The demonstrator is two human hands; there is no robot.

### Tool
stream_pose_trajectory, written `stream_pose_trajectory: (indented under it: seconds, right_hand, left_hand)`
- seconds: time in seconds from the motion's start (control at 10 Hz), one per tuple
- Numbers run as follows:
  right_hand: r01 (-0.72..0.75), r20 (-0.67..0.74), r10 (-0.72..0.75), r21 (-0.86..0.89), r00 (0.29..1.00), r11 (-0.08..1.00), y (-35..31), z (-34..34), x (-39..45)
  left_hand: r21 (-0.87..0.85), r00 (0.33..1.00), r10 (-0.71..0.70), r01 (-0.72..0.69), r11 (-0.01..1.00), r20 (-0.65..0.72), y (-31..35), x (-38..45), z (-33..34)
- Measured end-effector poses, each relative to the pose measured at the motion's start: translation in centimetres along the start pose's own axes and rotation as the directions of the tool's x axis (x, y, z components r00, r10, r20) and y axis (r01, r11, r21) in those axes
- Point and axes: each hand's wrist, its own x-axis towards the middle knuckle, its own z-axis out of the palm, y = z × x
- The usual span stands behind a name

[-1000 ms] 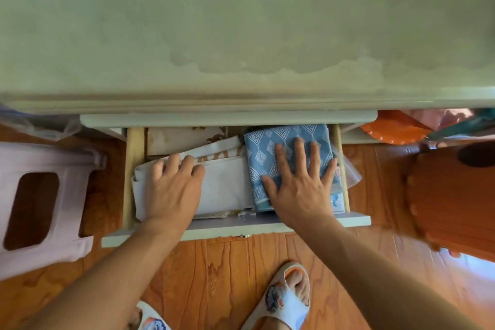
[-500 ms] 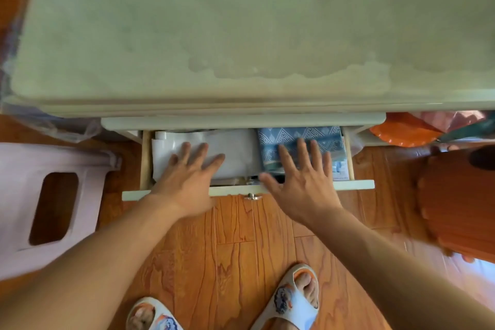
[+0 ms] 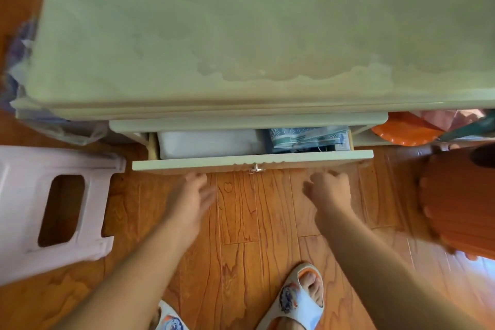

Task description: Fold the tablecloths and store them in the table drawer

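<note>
The table drawer under the pale tabletop stands only a narrow gap open. Inside it lie a folded white tablecloth on the left and a folded blue patterned tablecloth on the right. My left hand is just below the drawer front, left of the small metal handle, fingers reaching up to the front's lower edge. My right hand is at the front to the right of the handle, fingers bent and blurred. Neither hand holds anything.
A pale plastic stool stands on the wooden floor at the left, an orange ribbed stool at the right. An orange plate sits on a shelf beside the drawer. A plastic bag hangs at the table's left. My slippered feet are below.
Both hands left the folded cloths and came out to the drawer front. The drawer has slid most of the way in, leaving only a strip of the cloths showing.
</note>
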Motion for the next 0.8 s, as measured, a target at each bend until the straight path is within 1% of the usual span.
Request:
stream_pose_trajectory:
  seconds: [0.1,0.2,0.3,0.4,0.5,0.6,0.7,0.8]
  right_hand:
    - [-0.228,0.229,0.126,0.506,0.965,0.832,-2.3,-0.2,1.6]
    - [-0.316,0.334,0.102,0.686,0.937,0.656,-3.6,0.1,2.3]
    - [-0.259,0.334,0.084,0.526,0.939,0.810,-4.5,0.0,4.0]
    - [-0.284,0.376,0.102,0.467,0.921,0.837,-6.3,0.5,5.1]
    - [-0.331,0.420,0.103,0.515,0.901,0.791,-6.7,0.9,6.9]
    - [-0.366,0.443,0.113,0.543,0.890,0.756,-6.4,0.5,6.8]
    - [-0.345,0.440,0.115,0.488,0.891,0.802,-6.3,-0.4,6.2]
    - [-0.264,0.388,0.193,0.139,0.901,0.955,-6.9,-1.6,4.3]
  left_hand:
    - [-0.526,0.987,-0.079,0.142,0.838,0.139,3.8,1.2,0.8]
    - [-0.481,0.982,-0.076,0.152,0.863,0.174,5.3,1.2,1.1]
    - [-0.516,0.988,-0.065,0.127,0.847,0.137,6.6,2.4,1.8]
    - [-0.525,0.997,-0.070,0.068,0.848,0.016,8.1,3.4,3.5]
    - [-0.411,0.993,-0.080,0.036,0.911,-0.090,9.6,4.7,5.2]
    - [-0.319,0.994,-0.067,0.035,0.947,-0.089,9.7,5.1,5.3]
    - [-0.024,0.994,-0.052,0.050,0.998,-0.092,9.3,4.2,4.3]
    - [0.235,0.994,-0.061,0.081,0.969,-0.092,8.0,1.3,2.7]
